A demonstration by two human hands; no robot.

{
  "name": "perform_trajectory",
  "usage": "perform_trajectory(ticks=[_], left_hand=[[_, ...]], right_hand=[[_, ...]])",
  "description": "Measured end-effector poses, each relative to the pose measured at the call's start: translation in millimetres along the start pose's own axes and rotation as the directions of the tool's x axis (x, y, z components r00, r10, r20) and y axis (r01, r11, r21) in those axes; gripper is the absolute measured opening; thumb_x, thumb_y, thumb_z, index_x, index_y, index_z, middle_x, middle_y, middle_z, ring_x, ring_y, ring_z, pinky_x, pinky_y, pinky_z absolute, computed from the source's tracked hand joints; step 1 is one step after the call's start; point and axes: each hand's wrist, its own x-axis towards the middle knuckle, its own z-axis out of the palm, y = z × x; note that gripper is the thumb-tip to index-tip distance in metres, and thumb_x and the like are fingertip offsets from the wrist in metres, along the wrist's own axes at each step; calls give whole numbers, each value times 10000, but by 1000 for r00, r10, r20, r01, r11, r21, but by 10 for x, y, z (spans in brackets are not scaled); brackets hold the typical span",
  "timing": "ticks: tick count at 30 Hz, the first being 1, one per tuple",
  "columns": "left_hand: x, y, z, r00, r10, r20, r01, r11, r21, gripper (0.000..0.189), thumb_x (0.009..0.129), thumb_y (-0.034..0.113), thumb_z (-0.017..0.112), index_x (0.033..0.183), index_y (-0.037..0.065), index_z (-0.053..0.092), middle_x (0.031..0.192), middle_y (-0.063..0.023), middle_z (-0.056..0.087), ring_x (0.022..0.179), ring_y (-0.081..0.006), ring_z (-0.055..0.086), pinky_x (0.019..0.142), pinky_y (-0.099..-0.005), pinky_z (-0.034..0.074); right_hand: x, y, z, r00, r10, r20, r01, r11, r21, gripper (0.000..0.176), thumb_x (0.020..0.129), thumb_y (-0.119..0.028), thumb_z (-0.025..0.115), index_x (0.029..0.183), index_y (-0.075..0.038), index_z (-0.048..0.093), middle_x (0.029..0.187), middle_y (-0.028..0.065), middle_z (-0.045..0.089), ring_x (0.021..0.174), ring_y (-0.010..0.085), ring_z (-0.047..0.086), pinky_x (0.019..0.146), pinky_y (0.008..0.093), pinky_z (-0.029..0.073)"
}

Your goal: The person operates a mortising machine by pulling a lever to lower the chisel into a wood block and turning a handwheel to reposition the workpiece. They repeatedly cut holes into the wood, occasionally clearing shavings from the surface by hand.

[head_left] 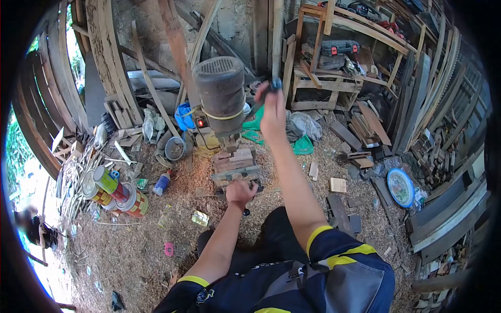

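Note:
A bench machine with a large grey motor [219, 86] stands upright ahead of me, its red switch [200, 123] lit. My right hand [273, 117] is raised beside the motor, closed around the machine's lever [275, 83], whose dark end shows above the fingers. Low at the machine's base, my left hand [240, 191] is curled closed against the near side of a piece of wood [236, 173]. What its fingers grip is hidden. Just below that hand, a black knob [246, 212] sticks out. Wood shavings lie around the base.
Stacked paint cans [130, 201] and a blue bottle [162, 183] stand left. A pink tape measure [168, 249] lies on the shaving-covered floor. To the right are a wood block [338, 184], a round blue-rimmed tray [400, 188] and lumber piles. Another person [39, 229] is at far left.

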Motion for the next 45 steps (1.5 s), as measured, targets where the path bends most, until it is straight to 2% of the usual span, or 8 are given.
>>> perform_trajectory(ticks=[11, 17, 21, 25, 30, 37, 43, 45], left_hand=[[37, 11, -70, 998, -34, 56, 30, 997, 78, 451, 884, 457, 637, 707, 57, 744, 874, -163, 718, 706, -374, 726, 635, -493, 603], [45, -4, -125, 999, -4, 47, 6, 999, -39, 415, 848, 433, 697, 705, 46, 740, 874, -156, 698, 690, -354, 715, 635, -492, 601], [64, -33, -119, 999, 28, 31, -26, 998, -48, 366, 822, 402, 721, 687, 62, 726, 869, -147, 686, 701, -338, 712, 625, -482, 600], [72, -51, -69, 1000, 1, 29, 2, 997, -83, 331, 814, 378, 724, 689, 71, 724, 849, -139, 681, 704, -338, 710, 617, -476, 598], [74, -81, -54, 999, 38, -30, -42, 990, -136, 304, 822, 345, 713, 692, 71, 717, 844, -128, 668, 688, -354, 701, 599, -481, 591], [103, -104, -61, 998, 40, -50, -47, 988, -144, 316, 832, 329, 710, 668, 60, 679, 834, -124, 658, 660, -361, 689, 597, -480, 588], [96, -150, -93, 1000, 18, -12, -20, 955, -297, 268, 867, 240, 680, 690, 39, 664, 822, -148, 628, 711, -365, 671, 639, -472, 554], [88, -218, -150, 998, 9, -55, -38, 835, -548, 259, 904, 181, 639, 708, 14, 635, 825, -154, 610, 736, -375, 634, 658, -465, 510]], right_hand=[[1094, 677, 245, 966, 258, 13, -258, 957, 132, 382, 1142, -353, 409, 1165, -40, 626, 978, 26, 598, 883, 137, 521, 860, 293, 436], [698, 1393, 57, 999, 4, -48, -14, 976, -216, 378, 1131, -289, 436, 1204, -22, 692, 1103, 132, 658, 1089, 259, 625, 996, 340, 442], [735, 1596, 75, 996, 18, -87, -48, 936, -349, 379, 1108, -309, 505, 1208, 10, 684, 1079, 149, 664, 1065, 309, 641, 956, 360, 471], [997, 1686, 81, 966, 257, -5, -256, 959, -118, 404, 1077, -344, 569, 1219, 9, 705, 1111, 178, 740, 1073, 275, 689, 955, 353, 490], [1466, 2407, 66, 905, 421, -61, -418, 856, -304, 507, 1014, -459, 588, 1246, -30, 723, 1133, 232, 751, 1081, 340, 727, 927, 385, 526], [1640, 3292, -27, 933, 361, -6, -342, 879, -331, 504, 996, -458, 569, 1215, -36, 736, 1177, 259, 724, 1134, 443, 683, 946, 437, 532], [1527, 3024, -38, 917, 398, 3, -348, 805, -480, 493, 972, -444, 591, 1223, -44, 730, 1180, 267, 716, 1149, 423, 682, 945, 448, 536], [1414, 2751, -33, 924, 380, 29, -326, 828, -455, 484, 964, -428, 608, 1240, -47, 725, 1180, 277, 712, 1152, 410, 687, 942, 444, 538]])
